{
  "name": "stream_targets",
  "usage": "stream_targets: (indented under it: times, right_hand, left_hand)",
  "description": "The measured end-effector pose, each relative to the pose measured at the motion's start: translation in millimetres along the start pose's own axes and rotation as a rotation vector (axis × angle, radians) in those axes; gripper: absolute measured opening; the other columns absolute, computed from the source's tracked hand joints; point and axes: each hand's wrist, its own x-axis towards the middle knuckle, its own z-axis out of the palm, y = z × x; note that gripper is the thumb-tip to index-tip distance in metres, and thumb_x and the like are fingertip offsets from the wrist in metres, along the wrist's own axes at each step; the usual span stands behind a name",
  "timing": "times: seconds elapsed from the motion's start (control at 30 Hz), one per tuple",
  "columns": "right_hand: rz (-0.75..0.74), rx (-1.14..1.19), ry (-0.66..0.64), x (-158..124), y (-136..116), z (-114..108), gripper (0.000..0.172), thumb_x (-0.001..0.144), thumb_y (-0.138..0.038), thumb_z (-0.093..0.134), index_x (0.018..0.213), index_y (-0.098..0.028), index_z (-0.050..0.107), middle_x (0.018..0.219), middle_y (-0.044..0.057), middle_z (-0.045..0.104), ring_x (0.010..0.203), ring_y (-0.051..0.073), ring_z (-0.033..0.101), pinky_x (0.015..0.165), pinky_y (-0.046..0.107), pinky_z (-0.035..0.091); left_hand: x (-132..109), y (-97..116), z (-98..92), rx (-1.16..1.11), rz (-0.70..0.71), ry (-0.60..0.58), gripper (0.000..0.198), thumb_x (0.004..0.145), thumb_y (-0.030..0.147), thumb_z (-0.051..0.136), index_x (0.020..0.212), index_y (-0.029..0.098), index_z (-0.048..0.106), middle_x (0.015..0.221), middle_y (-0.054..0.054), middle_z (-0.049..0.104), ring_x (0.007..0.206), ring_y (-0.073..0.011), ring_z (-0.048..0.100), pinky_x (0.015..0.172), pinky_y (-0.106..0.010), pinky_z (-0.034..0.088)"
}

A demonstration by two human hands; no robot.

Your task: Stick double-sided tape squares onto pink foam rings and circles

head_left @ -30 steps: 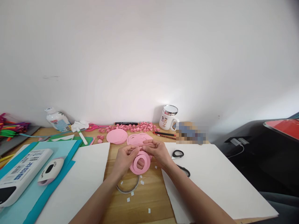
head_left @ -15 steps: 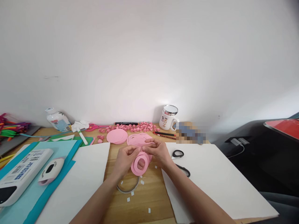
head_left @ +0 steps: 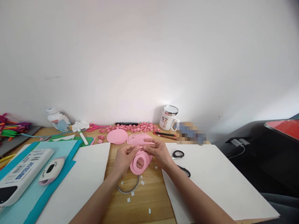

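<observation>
Low over the middle of the table, my left hand (head_left: 123, 157) and my right hand (head_left: 157, 151) meet, thumbs and fingers pinched on a narrow pink paper strip (head_left: 140, 147). Just beneath the fingertips are curled pink paper rings (head_left: 135, 168); whether the strip runs into them I cannot tell. More cut pink paper (head_left: 139, 137) lies behind the hands, beside a stack of pink paper circles (head_left: 116, 137). Many small rolled pink paper roses (head_left: 144, 127) are heaped along the wall. A roll of tape (head_left: 127, 191) lies below my left hand, partly hidden, among small white paper bits (head_left: 128, 199).
Black-handled scissors (head_left: 178, 154) rest on the right white sheet (head_left: 217, 180), partly behind my right forearm. A mug (head_left: 167, 119) stands by the wall, near pencils (head_left: 165, 134). At left are a white sheet (head_left: 79, 174), a glue gun-like white device (head_left: 25, 177) and a bottle (head_left: 58, 119).
The pink strip between my fingertips now shows as a flat band. The rings below have shifted slightly left and up. Both hands stay nearly in place, still pinching.
</observation>
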Motion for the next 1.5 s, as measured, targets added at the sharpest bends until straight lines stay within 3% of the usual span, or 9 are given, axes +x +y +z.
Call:
stream_targets:
  times: [0.7, 1.1, 1.5]
  right_hand:
    - [-0.011, -0.069, 0.037, -0.9, 0.0, 0.7, 0.049, 0.045, -0.028, 0.079, 0.087, -0.014, 0.057, 0.063, 0.003, 0.067, 0.053, 0.014, 0.061, 0.052, 0.025, 0.046]
    - [-0.025, -0.053, -0.005, -2.7, -3.5, 0.9, 0.045, 0.055, -0.032, 0.074, 0.092, -0.014, 0.057, 0.079, 0.008, 0.070, 0.067, 0.018, 0.065, 0.067, 0.032, 0.051]
    - [-0.016, -0.085, 0.055, 0.2, 0.5, -0.1, 0.050, 0.046, -0.029, 0.078, 0.089, -0.014, 0.058, 0.066, 0.004, 0.068, 0.056, 0.016, 0.062, 0.055, 0.027, 0.049]
  left_hand:
    - [-1.3, 2.2, 0.9, 0.105, 0.011, -0.051, 0.025, 0.069, 0.034, 0.060, 0.077, 0.011, 0.067, 0.068, -0.005, 0.066, 0.059, -0.0156, 0.057, 0.051, -0.023, 0.043]
    - [1.3, 0.2, -0.8, 0.010, -0.014, 0.032, 0.027, 0.061, 0.032, 0.067, 0.078, 0.011, 0.068, 0.068, -0.006, 0.068, 0.062, -0.0181, 0.060, 0.053, -0.024, 0.045]
    - [-0.7, 1.9, 0.5, 0.089, 0.021, -0.034, 0.025, 0.068, 0.034, 0.061, 0.075, 0.011, 0.067, 0.069, -0.006, 0.068, 0.061, -0.0170, 0.060, 0.052, -0.023, 0.044]
